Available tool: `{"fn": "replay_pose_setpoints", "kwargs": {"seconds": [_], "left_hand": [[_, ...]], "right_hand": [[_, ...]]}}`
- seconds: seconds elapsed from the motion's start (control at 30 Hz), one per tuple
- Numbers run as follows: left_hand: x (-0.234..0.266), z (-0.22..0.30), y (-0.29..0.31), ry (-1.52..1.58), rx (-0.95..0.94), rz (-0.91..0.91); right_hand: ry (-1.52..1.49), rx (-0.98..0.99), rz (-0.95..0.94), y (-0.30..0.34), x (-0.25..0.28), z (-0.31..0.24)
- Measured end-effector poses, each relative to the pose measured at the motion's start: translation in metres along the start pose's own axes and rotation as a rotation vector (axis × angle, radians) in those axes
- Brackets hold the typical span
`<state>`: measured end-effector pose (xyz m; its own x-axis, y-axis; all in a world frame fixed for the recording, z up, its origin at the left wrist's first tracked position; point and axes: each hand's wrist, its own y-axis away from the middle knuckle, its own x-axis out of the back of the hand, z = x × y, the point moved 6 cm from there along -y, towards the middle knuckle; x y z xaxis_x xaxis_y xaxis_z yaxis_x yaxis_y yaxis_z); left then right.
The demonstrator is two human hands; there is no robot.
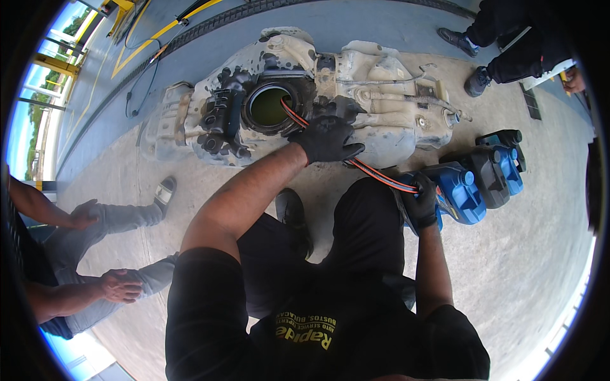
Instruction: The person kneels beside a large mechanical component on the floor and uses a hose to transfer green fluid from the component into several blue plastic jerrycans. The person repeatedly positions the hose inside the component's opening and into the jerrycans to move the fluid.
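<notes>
A dirty, whitish fuel tank (pixel 387 136) with black patches lies on the floor before me. Greenish liquid shows inside its round, black-rimmed opening (pixel 270 106). An orange-and-dark hose (pixel 381 176) comes out of this opening, passes beneath my left hand and curves right to my right hand. My left hand (pixel 325 140), in a black glove, is closed over the hose beside the opening; its fingertips are partly hidden. Gloved in black too, my right hand (pixel 420 202) grips the hose over a blue jug (pixel 462 193). The hose's end is hidden.
Right of my right knee, several blue and black jugs (pixel 486 174) stand in a row. Beyond the tank's right end is another person's shoe (pixel 478 81). On the left sits a person in grey trousers (pixel 124 219). A cable (pixel 147 79) trails along the floor at the far left.
</notes>
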<state>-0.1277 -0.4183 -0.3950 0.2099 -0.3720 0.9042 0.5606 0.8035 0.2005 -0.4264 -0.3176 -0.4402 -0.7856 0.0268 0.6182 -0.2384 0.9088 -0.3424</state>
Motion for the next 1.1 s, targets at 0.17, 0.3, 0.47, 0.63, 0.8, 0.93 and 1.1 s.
{"fn": "replay_pose_setpoints", "kwargs": {"seconds": [0.17, 0.3, 0.47, 0.63, 0.8, 0.93, 1.1], "left_hand": [[0.012, -0.022, -0.003, 0.116, 0.040, 0.078], [0.021, -0.061, 0.000, 0.342, 0.048, -0.079], [0.029, -0.058, 0.004, 0.442, 0.007, -0.206], [0.035, -0.046, 0.009, 0.438, 0.009, -0.274], [0.039, -0.034, 0.016, 0.345, -0.101, -0.159], [0.045, -0.030, 0.022, 0.256, -0.117, -0.077], [0.041, -0.027, 0.026, 0.374, -0.161, -0.068]], "right_hand": [[-0.062, -0.048, 0.041, -0.001, 0.001, -0.002], [-0.112, -0.162, 0.011, -0.007, 0.004, 0.010], [-0.131, -0.179, 0.032, -0.016, 0.014, 0.018], [-0.237, -0.219, 0.030, -0.025, 0.024, 0.002], [-0.308, -0.302, 0.037, -0.021, 0.028, 0.008], [-0.430, -0.416, 0.051, -0.014, 0.028, 0.014], [-0.415, -0.399, 0.042, -0.014, 0.034, 0.007]]}}
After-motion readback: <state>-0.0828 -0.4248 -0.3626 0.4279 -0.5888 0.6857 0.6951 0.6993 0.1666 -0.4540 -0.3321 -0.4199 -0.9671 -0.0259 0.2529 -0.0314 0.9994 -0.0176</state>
